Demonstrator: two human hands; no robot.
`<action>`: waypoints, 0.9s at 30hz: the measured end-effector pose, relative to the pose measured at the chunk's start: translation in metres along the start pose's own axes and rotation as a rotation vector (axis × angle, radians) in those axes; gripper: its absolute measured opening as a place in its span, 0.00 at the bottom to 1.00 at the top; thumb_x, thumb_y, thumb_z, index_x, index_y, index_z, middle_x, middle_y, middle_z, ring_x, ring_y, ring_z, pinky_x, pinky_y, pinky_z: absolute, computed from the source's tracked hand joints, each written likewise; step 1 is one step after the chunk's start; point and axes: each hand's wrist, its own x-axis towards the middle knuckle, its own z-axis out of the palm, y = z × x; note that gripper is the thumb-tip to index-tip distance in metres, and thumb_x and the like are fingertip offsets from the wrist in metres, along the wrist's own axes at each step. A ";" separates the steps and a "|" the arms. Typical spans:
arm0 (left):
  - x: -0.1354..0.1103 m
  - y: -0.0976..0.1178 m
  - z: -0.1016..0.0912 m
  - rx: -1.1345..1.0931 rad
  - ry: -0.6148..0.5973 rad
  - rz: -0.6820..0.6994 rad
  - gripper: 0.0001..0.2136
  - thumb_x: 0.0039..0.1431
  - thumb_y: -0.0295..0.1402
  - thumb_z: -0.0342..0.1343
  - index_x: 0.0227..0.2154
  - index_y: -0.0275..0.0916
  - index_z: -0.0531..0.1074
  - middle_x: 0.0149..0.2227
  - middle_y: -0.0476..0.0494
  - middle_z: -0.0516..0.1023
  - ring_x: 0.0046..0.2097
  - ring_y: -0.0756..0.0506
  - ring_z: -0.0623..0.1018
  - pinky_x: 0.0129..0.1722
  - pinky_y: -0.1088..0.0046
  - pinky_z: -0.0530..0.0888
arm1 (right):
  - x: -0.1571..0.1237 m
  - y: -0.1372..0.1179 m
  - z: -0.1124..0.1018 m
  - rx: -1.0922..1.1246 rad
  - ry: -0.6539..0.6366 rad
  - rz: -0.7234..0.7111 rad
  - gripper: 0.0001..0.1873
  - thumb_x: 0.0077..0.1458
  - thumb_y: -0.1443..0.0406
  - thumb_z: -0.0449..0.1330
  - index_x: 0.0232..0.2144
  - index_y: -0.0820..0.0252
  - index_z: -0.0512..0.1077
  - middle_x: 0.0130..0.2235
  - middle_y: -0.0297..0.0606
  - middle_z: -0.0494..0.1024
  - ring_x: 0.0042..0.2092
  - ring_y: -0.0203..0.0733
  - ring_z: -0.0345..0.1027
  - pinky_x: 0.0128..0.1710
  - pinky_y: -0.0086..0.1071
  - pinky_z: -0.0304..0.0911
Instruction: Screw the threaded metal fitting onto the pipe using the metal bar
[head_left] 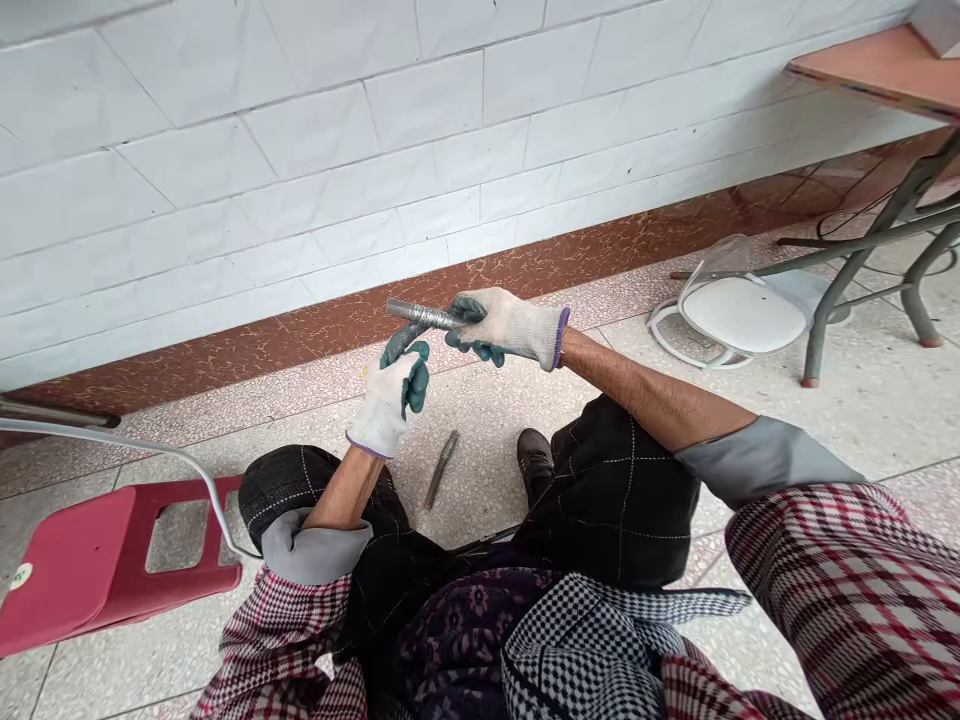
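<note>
My right hand point(491, 325), in a white knit glove with a dark green coated palm, is closed round one end of a short grey metal rod point(420, 314). Shiny wire-like windings or thread cover the rod's middle; its left end is smooth. Just below it is my left hand point(397, 385), gloved alike, its index finger stretched up to the rod's underside, seemingly touching it. The other left fingers are loosely bent, with nothing visible in them. On the floor between my feet lies a second, similar rod point(441, 470), partly wound and brownish at its lower end.
A white tiled wall point(420, 100) with a brown baseboard runs in front. At left lies a red folding stool point(112, 550), crossed by a grey cable or hose point(150, 443). A white folding stool point(742, 315) and a table point(885, 70) on metal legs stand at right.
</note>
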 end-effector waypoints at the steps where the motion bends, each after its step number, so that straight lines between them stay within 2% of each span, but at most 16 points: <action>1: 0.001 0.002 -0.001 -0.008 -0.003 0.000 0.22 0.50 0.35 0.60 0.50 0.36 0.74 0.19 0.61 0.64 0.13 0.55 0.57 0.11 0.75 0.53 | -0.003 -0.003 0.001 0.017 -0.025 0.005 0.06 0.55 0.71 0.64 0.33 0.61 0.70 0.26 0.33 0.73 0.18 0.30 0.62 0.11 0.24 0.58; 4: 0.003 0.008 -0.003 0.022 0.022 0.029 0.18 0.45 0.34 0.61 0.42 0.36 0.74 0.23 0.58 0.69 0.14 0.56 0.60 0.10 0.76 0.54 | -0.013 -0.010 0.001 0.106 -0.094 0.005 0.03 0.56 0.71 0.63 0.32 0.62 0.71 0.25 0.31 0.72 0.18 0.28 0.60 0.11 0.23 0.56; 6: 0.002 0.013 -0.004 0.070 0.042 0.047 0.13 0.44 0.33 0.61 0.35 0.37 0.72 0.22 0.57 0.70 0.14 0.56 0.61 0.10 0.76 0.54 | -0.020 -0.012 0.001 0.165 -0.121 0.033 0.03 0.56 0.70 0.63 0.32 0.62 0.72 0.24 0.30 0.70 0.17 0.27 0.57 0.10 0.22 0.54; 8: 0.000 0.015 -0.003 0.105 0.027 0.046 0.11 0.44 0.33 0.61 0.33 0.37 0.72 0.21 0.57 0.69 0.14 0.56 0.60 0.09 0.77 0.55 | -0.026 -0.012 -0.001 0.207 -0.135 0.052 0.02 0.57 0.69 0.63 0.33 0.63 0.72 0.23 0.28 0.68 0.17 0.26 0.56 0.10 0.22 0.52; 11: -0.005 0.014 -0.002 0.106 -0.082 0.018 0.11 0.46 0.34 0.62 0.33 0.39 0.71 0.18 0.59 0.67 0.13 0.55 0.59 0.10 0.77 0.56 | -0.033 -0.011 -0.004 0.241 -0.166 0.045 0.02 0.57 0.68 0.63 0.34 0.63 0.73 0.21 0.27 0.66 0.16 0.26 0.54 0.10 0.21 0.51; 13: -0.006 0.010 -0.002 0.065 -0.178 0.009 0.11 0.47 0.39 0.63 0.27 0.41 0.67 0.14 0.60 0.62 0.12 0.54 0.58 0.10 0.77 0.57 | -0.034 -0.009 -0.006 0.263 -0.247 0.052 0.04 0.58 0.68 0.62 0.36 0.64 0.74 0.21 0.26 0.67 0.16 0.27 0.55 0.10 0.22 0.52; 16: -0.005 0.005 -0.003 0.045 -0.217 0.057 0.19 0.52 0.47 0.63 0.22 0.44 0.60 0.12 0.60 0.56 0.12 0.54 0.56 0.11 0.77 0.57 | -0.033 -0.006 -0.008 0.276 -0.345 0.074 0.05 0.60 0.67 0.60 0.38 0.64 0.74 0.22 0.27 0.67 0.16 0.28 0.56 0.10 0.22 0.55; 18: -0.003 0.004 -0.005 0.099 -0.196 0.105 0.21 0.55 0.53 0.61 0.23 0.43 0.61 0.14 0.56 0.62 0.13 0.54 0.58 0.11 0.77 0.57 | -0.032 -0.004 -0.007 0.266 -0.325 0.063 0.04 0.60 0.67 0.60 0.36 0.63 0.73 0.21 0.27 0.67 0.16 0.28 0.56 0.10 0.22 0.54; 20: -0.001 0.007 -0.008 0.136 -0.183 0.123 0.21 0.59 0.54 0.58 0.26 0.40 0.67 0.18 0.50 0.70 0.14 0.54 0.59 0.12 0.76 0.57 | -0.031 -0.002 -0.006 0.228 -0.288 0.041 0.03 0.59 0.67 0.61 0.33 0.62 0.72 0.21 0.27 0.66 0.16 0.28 0.55 0.09 0.21 0.53; 24: -0.001 0.017 -0.010 0.122 -0.156 0.068 0.17 0.61 0.46 0.59 0.40 0.36 0.76 0.17 0.54 0.66 0.14 0.54 0.56 0.12 0.76 0.56 | -0.032 -0.002 -0.005 0.118 -0.258 0.046 0.03 0.57 0.67 0.62 0.31 0.61 0.71 0.22 0.28 0.67 0.18 0.29 0.56 0.10 0.22 0.53; 27: -0.003 0.021 -0.004 0.096 -0.162 0.011 0.14 0.58 0.40 0.59 0.40 0.35 0.77 0.21 0.51 0.71 0.16 0.54 0.59 0.13 0.76 0.59 | -0.032 -0.003 -0.005 -0.014 -0.254 0.057 0.04 0.59 0.66 0.61 0.33 0.62 0.72 0.24 0.30 0.69 0.19 0.30 0.58 0.12 0.24 0.54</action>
